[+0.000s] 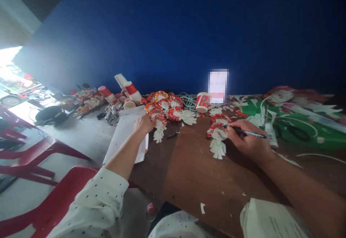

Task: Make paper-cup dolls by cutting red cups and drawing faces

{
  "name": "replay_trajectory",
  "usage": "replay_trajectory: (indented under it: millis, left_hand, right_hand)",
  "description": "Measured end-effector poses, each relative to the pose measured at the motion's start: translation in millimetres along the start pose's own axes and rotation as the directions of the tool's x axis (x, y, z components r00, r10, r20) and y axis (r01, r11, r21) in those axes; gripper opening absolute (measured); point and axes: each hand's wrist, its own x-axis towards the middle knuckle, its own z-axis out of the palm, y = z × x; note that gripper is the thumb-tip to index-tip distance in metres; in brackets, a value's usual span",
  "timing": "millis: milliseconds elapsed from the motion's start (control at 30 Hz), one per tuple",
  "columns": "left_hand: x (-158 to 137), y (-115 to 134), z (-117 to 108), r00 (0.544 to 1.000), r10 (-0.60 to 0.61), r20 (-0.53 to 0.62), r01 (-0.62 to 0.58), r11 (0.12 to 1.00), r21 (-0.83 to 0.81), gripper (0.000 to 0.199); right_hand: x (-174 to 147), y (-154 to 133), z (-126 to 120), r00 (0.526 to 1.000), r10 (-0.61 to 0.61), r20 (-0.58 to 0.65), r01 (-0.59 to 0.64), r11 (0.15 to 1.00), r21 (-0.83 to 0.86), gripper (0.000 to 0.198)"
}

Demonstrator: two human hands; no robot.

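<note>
My right hand (250, 140) is closed around a black pen (250, 133), with its tip near the head of a white paper doll (217, 147). The doll lies on the brown table and has red-and-white curled paper hair and a green line at the neck. My left hand (144, 124) is over the edge of a stack of white paper (124, 131), back upward. Its fingertips are beside another curly-haired paper doll (159, 132); they are partly hidden, and I cannot tell whether they grip it. More such dolls (164, 102) are heaped just behind.
A red-and-white paper cup (202, 102) stands near a blurred-out screen (218, 86). Stacked cups (132, 91) lean at the back left. Green sheets (300, 129), a white tube (271, 135) and scraps lie on the right. Red chairs (65, 202) stand left; a blue wall (173, 32) rises behind.
</note>
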Motion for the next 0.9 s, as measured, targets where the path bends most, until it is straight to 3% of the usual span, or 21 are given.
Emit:
replay_trajectory:
  millis: [133, 333, 467, 567, 733, 900]
  left_hand:
    - [-2, 3, 0, 0.999, -0.040, 0.020, 0.040, 0.999, 0.035, 0.043]
    - [-7, -5, -17, 0.998, -0.013, -0.054, 0.010, 0.998, -0.065, 0.038]
    - [-19, -2, -31, 0.994, 0.055, -0.092, -0.076, 0.964, -0.253, 0.035]
    - [-37, 18, -33, 0.988, 0.153, -0.005, -0.137, 0.866, -0.480, 0.041]
    - [-67, 68, -5, 0.923, 0.374, 0.086, -0.274, 0.800, -0.533, 0.034]
    - [-85, 98, 23, 0.900, 0.426, 0.091, -0.331, 0.806, -0.491, 0.032]
  right_hand:
    - [0, 0, 0, 1.000, -0.003, 0.008, 0.003, 1.000, 0.001, 0.016]
    - [-1, 0, 0, 0.999, 0.028, 0.016, -0.028, 0.999, 0.018, 0.015]
    - [-1, -1, 0, 1.000, 0.019, 0.012, -0.019, 1.000, -0.002, 0.014]
    - [0, -1, 1, 0.998, 0.055, 0.006, -0.055, 0.998, -0.002, 0.013]
    - [1, -4, 1, 0.997, 0.079, 0.003, -0.079, 0.997, -0.001, 0.013]
    - [1, -6, -1, 0.998, 0.067, 0.016, -0.067, 0.998, -0.001, 0.013]
